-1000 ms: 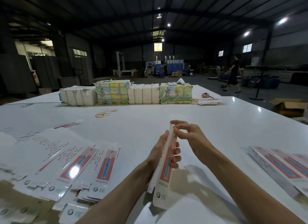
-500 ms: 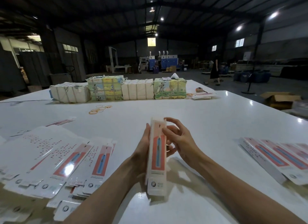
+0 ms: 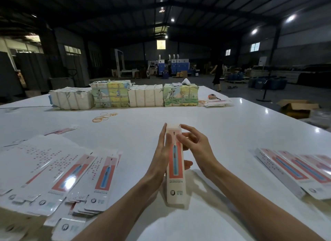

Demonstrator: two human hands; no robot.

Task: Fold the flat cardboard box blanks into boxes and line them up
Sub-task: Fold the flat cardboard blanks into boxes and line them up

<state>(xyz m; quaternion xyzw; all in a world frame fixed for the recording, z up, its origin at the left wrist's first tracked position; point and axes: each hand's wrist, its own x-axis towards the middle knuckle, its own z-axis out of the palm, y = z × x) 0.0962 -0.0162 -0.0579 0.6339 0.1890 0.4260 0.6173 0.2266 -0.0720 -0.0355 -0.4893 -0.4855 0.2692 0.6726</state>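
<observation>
A long narrow white box (image 3: 175,170) with a red panel and a blue toothbrush picture is held upright over the white table (image 3: 223,129), its printed face toward me. My left hand (image 3: 161,158) clasps its left side, thumb showing at the right edge. My right hand (image 3: 195,147) touches the upper right side with spread fingers. Flat box blanks (image 3: 59,170) lie fanned out at the left. Folded boxes (image 3: 297,170) lie side by side at the right.
Wrapped bundles of stock (image 3: 125,96) stand in a row at the far side. Loose rubber bands (image 3: 103,116) lie before them. A few more blanks (image 3: 215,103) and a tape measure (image 3: 212,96) sit far right. A person (image 3: 217,75) walks in the hall behind.
The box turned from edge-on to face-on toward me and now stands squared up. My right hand slid from the top end down to the upper right side.
</observation>
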